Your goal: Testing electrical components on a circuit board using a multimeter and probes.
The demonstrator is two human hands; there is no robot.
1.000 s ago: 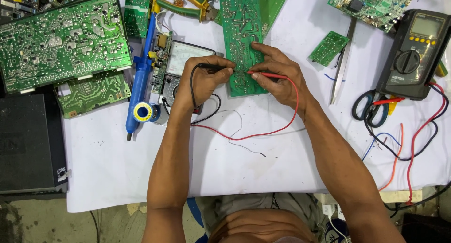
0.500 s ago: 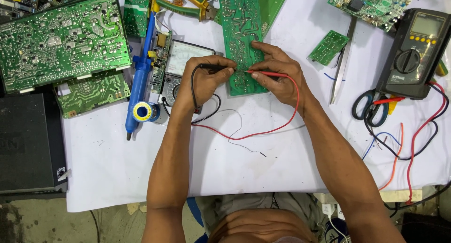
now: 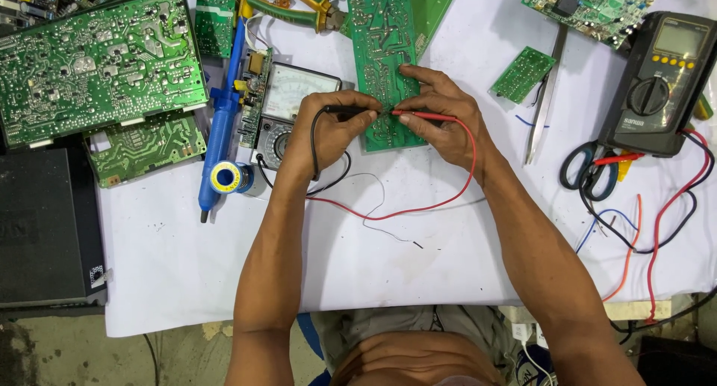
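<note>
A long green circuit board (image 3: 382, 50) lies solder side up in the middle of the white table. My left hand (image 3: 330, 128) grips a black test probe (image 3: 351, 111) with its tip on the board's lower part. My right hand (image 3: 442, 117) grips a red test probe (image 3: 424, 116), whose tip meets the board close to the black one. Black and red leads (image 3: 403, 209) loop back over the table toward an analog meter (image 3: 287, 106) just left of my left hand.
A large green board (image 3: 97, 61) and a smaller one (image 3: 146, 145) lie at left above a black box (image 3: 41, 229). A blue desoldering pump (image 3: 221, 117), solder reel (image 3: 225, 178), pliers (image 3: 287, 1), tweezers (image 3: 544, 102), scissors (image 3: 590, 169) and a digital multimeter (image 3: 657, 80) surround the work.
Both hands keep the probes on the board; the tips have shifted only slightly.
</note>
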